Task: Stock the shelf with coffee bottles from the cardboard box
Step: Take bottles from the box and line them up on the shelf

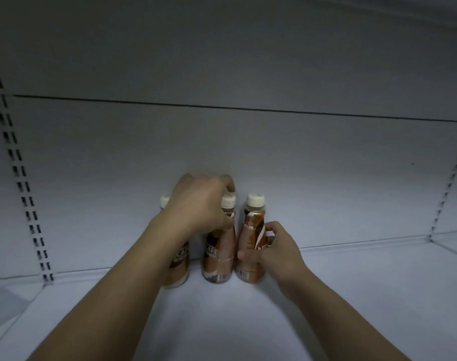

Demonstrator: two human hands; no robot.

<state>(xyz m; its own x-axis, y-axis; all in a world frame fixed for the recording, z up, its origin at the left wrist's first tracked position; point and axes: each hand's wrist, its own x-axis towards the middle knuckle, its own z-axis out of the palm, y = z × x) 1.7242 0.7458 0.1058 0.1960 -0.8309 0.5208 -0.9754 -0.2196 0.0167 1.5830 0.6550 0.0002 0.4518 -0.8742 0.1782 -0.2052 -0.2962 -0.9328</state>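
Observation:
Three brown coffee bottles with cream caps stand upright in a row at the back of a white shelf (326,295). My left hand (198,201) reaches over the tops of the left bottle (179,269) and the middle bottle (218,256), fingers curled around the middle bottle's neck near its cap. My right hand (277,246) wraps the lower body of the right bottle (251,230), which stands on the shelf touching the middle one. The left bottle is partly hidden behind my left forearm. The cardboard box is out of view.
The white back wall (248,152) rises right behind the bottles. Slotted uprights run up the left side (21,178) and the right side (449,188). The shelf floor stretches left, right and in front of the bottles.

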